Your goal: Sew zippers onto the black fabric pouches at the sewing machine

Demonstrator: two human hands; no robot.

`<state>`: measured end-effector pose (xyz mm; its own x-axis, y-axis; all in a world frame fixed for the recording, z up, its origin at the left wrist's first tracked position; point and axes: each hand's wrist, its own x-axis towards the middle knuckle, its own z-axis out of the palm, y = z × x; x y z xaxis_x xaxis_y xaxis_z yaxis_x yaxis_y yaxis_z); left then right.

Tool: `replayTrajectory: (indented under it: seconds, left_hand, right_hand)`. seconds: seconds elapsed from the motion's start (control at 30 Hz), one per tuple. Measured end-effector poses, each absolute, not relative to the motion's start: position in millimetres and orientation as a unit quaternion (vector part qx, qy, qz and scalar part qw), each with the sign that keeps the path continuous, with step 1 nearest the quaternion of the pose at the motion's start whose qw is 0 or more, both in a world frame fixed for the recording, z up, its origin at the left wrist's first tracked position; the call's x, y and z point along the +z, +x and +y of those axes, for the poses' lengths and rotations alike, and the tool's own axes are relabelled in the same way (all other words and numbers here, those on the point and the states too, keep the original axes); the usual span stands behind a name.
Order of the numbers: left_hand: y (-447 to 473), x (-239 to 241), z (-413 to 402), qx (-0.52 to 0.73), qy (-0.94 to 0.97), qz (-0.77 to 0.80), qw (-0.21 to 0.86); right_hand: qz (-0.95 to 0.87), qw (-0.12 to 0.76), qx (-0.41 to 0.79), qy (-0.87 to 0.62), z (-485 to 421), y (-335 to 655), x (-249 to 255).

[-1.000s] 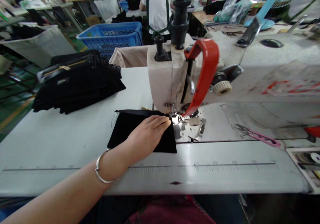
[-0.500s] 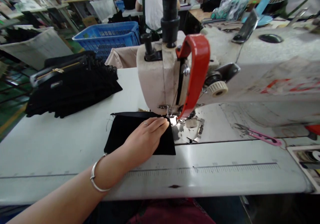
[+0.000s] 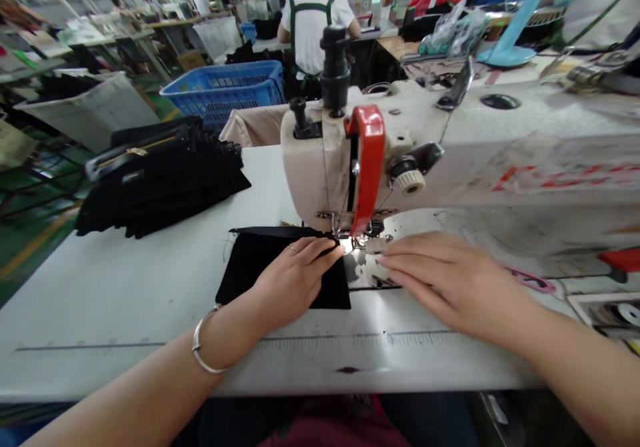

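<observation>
A black fabric piece (image 3: 250, 268) lies flat on the table, its upper edge folded and its right end at the needle area of the sewing machine (image 3: 305, 174). My left hand (image 3: 295, 275) rests on it with fingers stretched out flat, the fingertips by the presser foot (image 3: 345, 244). My right hand (image 3: 450, 277) is over the table just right of the metal needle plate (image 3: 361, 270). Its fingers are extended side by side, and nothing shows in them. Behind that hand, pink-handled thread snips (image 3: 533, 280) are partly covered.
A stack of black fabric pieces with zippers (image 3: 165, 180) sits on the table's left. Beyond it stand a blue plastic basket (image 3: 225, 87) and a beige cloth bin (image 3: 255, 127). A person in a white shirt (image 3: 313, 34) sits farther back. A red lever guard (image 3: 369, 167) fronts the machine head.
My right hand has come into view from the right, reaching toward the needle plate and covering part of the snips. My left hand stays on the black fabric. The camera view has tilted up slightly.
</observation>
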<state>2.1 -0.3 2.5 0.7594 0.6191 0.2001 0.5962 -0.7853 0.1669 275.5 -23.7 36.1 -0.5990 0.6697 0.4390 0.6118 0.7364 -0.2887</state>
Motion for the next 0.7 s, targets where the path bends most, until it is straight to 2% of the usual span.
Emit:
replayTrajectory:
  seconds: [0.13,0.3,0.6,0.7]
  left_hand:
    - [3,4,0,0.113,0.941,0.317,0.029]
    - [3,6,1,0.108,0.946,0.306,0.025]
    - [6,6,2,0.119,0.944,0.306,0.031]
    - [5,6,1,0.122,0.940,0.315,0.048]
  right_hand:
    - [-0.915,0.179,0.054,-0.357,6,244,11]
    - [-0.886,0.209,0.062,-0.409,11,237,-7]
    - [-0.888,0.215,0.082,-0.397,11,230,-4]
    - [-0.866,0.252,0.110,-0.418,8,234,-3]
